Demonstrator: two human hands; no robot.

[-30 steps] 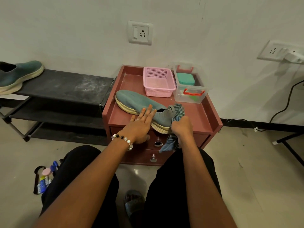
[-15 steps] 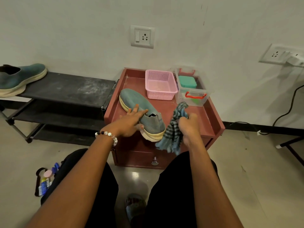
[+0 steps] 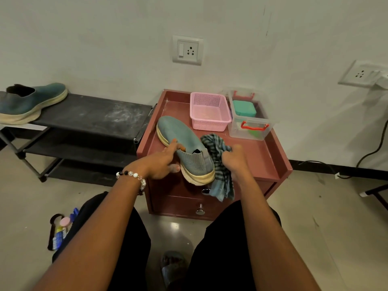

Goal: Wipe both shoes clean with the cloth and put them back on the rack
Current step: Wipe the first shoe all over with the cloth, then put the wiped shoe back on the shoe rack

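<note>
Gripping the shoe [image 3: 184, 148], left hand [image 3: 161, 162]; right hand [image 3: 236, 159] clutches cloth [image 3: 220, 164].

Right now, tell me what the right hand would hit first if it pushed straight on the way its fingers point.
Probably the clear box at the cabinet's back right; the right hand, gripping the cloth, points up-frame toward it. Depth is uncertain.

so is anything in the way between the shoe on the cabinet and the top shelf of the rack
Nothing visible blocks it. The shoe lies on the red cabinet, held by the left hand. The rack stands directly to its left, its top shelf bare except for the other shoe at the far end.
</note>
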